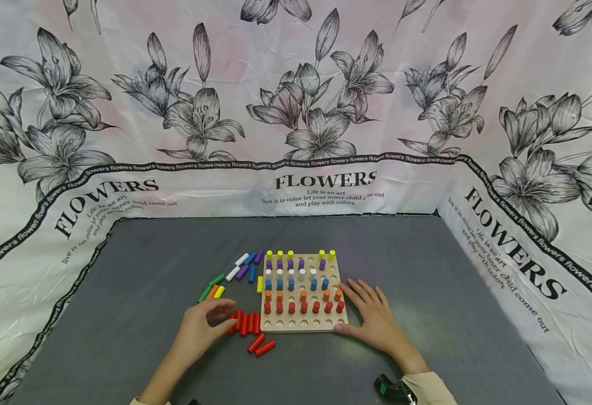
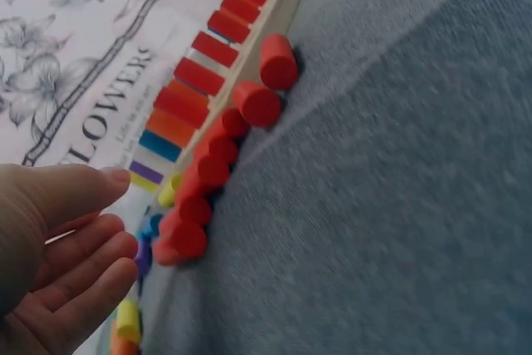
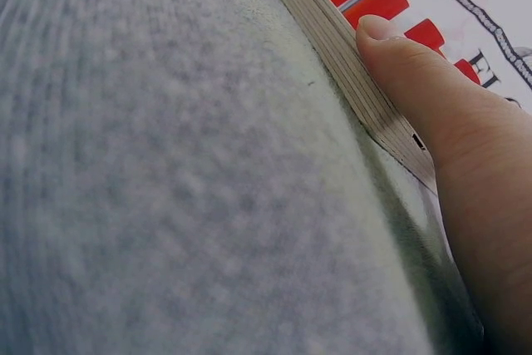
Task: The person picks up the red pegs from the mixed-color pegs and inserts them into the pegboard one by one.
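Observation:
A pale wooden pegboard (image 1: 302, 325) holds rows of yellow, purple, white, blue, orange and red pegs; the row of holes nearest me is bare. My left hand (image 1: 202, 323) is left of the board with thumb and fingers apart and nothing between them. Close to its fingertips, several red pegs (image 1: 247, 323) lie bunched against the board's left side. In the left wrist view, the left hand (image 2: 66, 255) shows a gap between thumb and loosely bent fingers. Spread along the board's right edge is my right hand (image 1: 374, 320), its thumb (image 3: 407, 60) touching the near right corner.
Two loose red pegs (image 1: 261, 345) lie in front of the board's left corner. Left of the board are scattered green (image 1: 204, 293), orange, yellow, white, blue and purple pegs on the grey tabletop (image 1: 174, 247). Flower-printed cloth (image 1: 321, 197) stands around the back and sides.

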Tool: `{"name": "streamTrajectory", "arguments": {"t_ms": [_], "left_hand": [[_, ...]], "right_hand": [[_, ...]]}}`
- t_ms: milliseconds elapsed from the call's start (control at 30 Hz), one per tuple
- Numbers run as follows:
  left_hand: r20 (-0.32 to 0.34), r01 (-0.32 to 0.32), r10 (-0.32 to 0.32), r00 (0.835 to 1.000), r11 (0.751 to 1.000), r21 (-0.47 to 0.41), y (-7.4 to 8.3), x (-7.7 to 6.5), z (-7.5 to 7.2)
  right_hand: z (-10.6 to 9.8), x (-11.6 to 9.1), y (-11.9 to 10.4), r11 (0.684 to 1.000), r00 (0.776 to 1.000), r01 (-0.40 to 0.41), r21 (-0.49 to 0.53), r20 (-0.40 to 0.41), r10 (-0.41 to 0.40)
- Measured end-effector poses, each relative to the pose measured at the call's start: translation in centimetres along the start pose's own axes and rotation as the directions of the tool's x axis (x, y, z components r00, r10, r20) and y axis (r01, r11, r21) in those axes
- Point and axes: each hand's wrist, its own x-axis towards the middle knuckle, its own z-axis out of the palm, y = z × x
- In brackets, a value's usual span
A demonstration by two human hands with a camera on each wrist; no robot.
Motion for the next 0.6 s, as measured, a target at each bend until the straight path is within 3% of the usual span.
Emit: {"name": "streamTrajectory", "arguments": {"t_ms": [367, 600], "left_hand": [[0.055, 0.06, -0.065, 0.996, 0.994, 0.094, -0.54, -0.14, -0.03], [0.07, 0.018, -0.028, 0.997, 0.989, 0.146, -0.89, 0.31, -0.04]], "right_hand": [[-0.05, -0.15, 0.08, 1.0, 1.0, -0.02, 0.013, 0.014, 0.02], [-0.18, -0.05, 0.0, 0.999, 1.0, -0.022, 0.025, 0.018, 0.021]]}}
